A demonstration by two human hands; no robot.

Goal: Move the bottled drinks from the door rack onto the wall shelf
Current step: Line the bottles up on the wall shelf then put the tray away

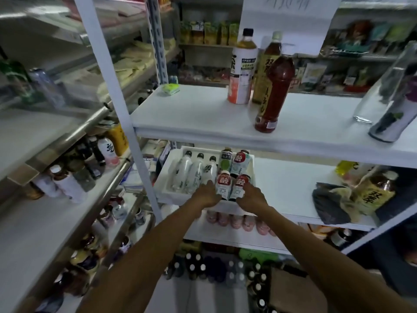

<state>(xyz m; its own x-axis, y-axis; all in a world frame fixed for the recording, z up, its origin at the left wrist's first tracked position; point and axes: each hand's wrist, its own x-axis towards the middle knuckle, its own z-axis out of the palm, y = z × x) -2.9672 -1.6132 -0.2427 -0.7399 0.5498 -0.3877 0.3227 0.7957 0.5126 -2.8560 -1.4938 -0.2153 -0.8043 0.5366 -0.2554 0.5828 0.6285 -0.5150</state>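
Left hand (pixel 208 194) and right hand (pixel 253 195) are reaching into the white tray (pixel 168 195) at the middle shelf's (pixel 284 186) front edge, touching two red-labelled bottles (pixel 223 185). Whether the fingers are closing round them cannot be told. The bottles likely handle as rigid, smooth and liquid-heavy, so gripping mid-body suits.

"酸" on small red-capped bottles (pixel 222 185)
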